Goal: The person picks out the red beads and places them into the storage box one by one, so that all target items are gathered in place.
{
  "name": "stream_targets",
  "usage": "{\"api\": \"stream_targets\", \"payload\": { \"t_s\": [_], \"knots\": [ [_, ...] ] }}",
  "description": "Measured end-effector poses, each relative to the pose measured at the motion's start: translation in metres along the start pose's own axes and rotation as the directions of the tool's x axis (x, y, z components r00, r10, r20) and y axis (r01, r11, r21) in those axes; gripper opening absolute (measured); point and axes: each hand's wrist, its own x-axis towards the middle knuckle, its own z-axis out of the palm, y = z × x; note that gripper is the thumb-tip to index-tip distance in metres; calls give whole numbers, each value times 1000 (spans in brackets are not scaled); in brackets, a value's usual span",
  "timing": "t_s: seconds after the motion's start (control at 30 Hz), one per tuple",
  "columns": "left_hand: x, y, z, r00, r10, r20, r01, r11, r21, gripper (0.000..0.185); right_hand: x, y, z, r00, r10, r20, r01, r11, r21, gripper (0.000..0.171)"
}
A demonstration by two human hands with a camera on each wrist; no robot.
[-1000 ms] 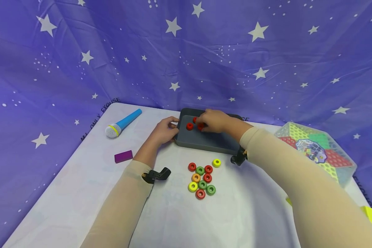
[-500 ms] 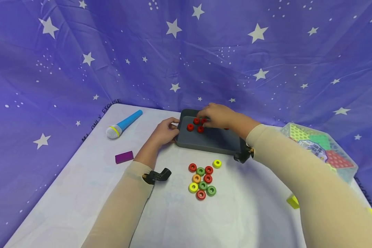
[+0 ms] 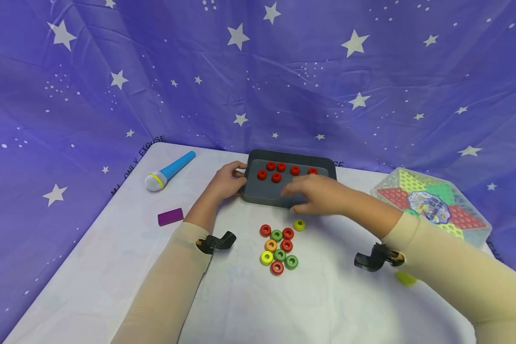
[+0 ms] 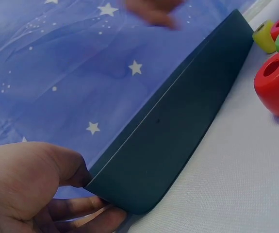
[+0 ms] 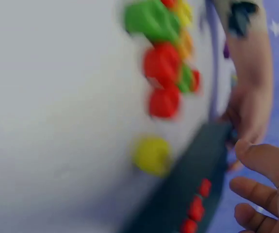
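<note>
Table [image 3: 112, 267]: white cloth top with a star-printed purple backdrop behind it; every item rests on it.
Grey tray [image 3: 266, 193]: at the far middle of the table, six red rings [image 3: 276, 177] lying inside it.
Left hand [image 3: 225, 184]: grips the tray's left corner, thumb on the rim and fingers curled under, as the left wrist view shows [image 4: 37, 184].
Right hand [image 3: 320, 196]: fingers apart and relaxed, holding nothing, hovering over the tray's near edge, above the loose rings.
Loose rings [image 3: 279, 248]: red, green, orange and yellow, clustered on the cloth just in front of the tray; a yellow ring [image 3: 299, 224] sits nearest the right hand.
Step in hand: judged to be sorting red rings into the tray, with the right hand between placements.
Next move: likely calls for pinching a red ring [image 3: 288, 233] out of the tight cluster without scattering its neighbours.
Other items: blue microphone [image 3: 169, 170], purple block [image 3: 170, 216], checkers board [image 3: 430, 205].
</note>
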Motion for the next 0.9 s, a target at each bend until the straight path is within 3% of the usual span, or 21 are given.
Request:
{"api": "stream_targets", "payload": {
  "t_s": [0.17, 0.47, 0.67, 0.9],
  "knots": [
    [1, 0, 1, 1000, 3, -2, -3, 1000, -2, 48, -23, -5, 38, 999, -49, 24, 49, 999, -16, 40],
    [0, -1, 2, 1000, 9, -5, -9, 1000, -13, 48, -30, -3, 71, 984, -147, -98, 142, 988, -53, 34],
    [-3, 0, 1, 1000, 6, -9, -6, 1000, -5, 48, -32, -1, 73, 986, -132, -102, 130, 991, -22, 34],
    [0, -2, 1, 1000, 18, -13, -18, 1000, 6, 48, -38, 10, 47, 984, -119, -130, 128, 990, 61, 34]
  ]
}}
